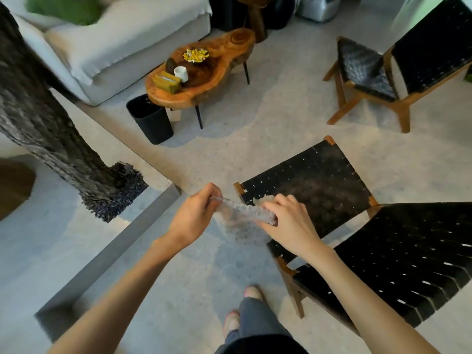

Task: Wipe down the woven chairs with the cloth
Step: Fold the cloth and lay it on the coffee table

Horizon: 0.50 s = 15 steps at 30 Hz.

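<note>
A grey speckled cloth (238, 221) hangs stretched between both hands, just off the near left corner of the closest woven chair's seat. My left hand (195, 213) pinches the cloth's left end. My right hand (286, 221) grips its right end, fingers curled over the fabric above the seat edge. The near chair (319, 182) has a black woven seat and backrest on a wooden frame and stands at the centre right. A second woven chair (367, 65) of the same make stands at the far right.
A live-edge wooden side table (219, 70) carries a white cup, a tissue box and a bowl. A black bin (150, 121) stands beside it, a pale sofa (122, 39) behind. A dark rough tree trunk (46, 118) rises at left. My feet (242, 310) are on the concrete floor.
</note>
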Available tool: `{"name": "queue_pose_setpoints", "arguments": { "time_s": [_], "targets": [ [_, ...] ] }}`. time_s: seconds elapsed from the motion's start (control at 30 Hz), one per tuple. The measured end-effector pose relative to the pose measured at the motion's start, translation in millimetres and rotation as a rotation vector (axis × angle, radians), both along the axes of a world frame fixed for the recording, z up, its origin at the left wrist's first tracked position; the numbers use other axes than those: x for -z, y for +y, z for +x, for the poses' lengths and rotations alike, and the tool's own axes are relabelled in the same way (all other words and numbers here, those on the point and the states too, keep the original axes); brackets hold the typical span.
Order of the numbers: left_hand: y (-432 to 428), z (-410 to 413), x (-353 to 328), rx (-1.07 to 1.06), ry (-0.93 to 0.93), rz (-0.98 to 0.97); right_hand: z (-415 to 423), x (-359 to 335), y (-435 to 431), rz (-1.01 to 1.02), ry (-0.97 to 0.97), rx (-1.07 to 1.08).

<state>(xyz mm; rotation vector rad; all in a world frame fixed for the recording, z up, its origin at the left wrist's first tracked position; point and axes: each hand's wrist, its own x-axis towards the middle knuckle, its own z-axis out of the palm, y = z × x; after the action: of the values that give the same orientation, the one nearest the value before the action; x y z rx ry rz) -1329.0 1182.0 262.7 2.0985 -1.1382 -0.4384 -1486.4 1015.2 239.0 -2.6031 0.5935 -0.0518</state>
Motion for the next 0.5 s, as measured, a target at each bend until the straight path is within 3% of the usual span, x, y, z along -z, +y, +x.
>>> {"name": "queue_pose_setpoints", "arguments": {
  "time_s": [0.23, 0.5],
  "targets": [
    [-26.0, 97.1, 18.8, -0.105, -0.011, 0.094, 88.8, 14.7, -56.4, -0.139, -0.008, -0.039],
    [-79.2, 245.2, 29.1, -0.153, -0.102, 0.271, 246.6, 6.3, -140.5, -0.066, -0.024, -0.123]
  ]
}}
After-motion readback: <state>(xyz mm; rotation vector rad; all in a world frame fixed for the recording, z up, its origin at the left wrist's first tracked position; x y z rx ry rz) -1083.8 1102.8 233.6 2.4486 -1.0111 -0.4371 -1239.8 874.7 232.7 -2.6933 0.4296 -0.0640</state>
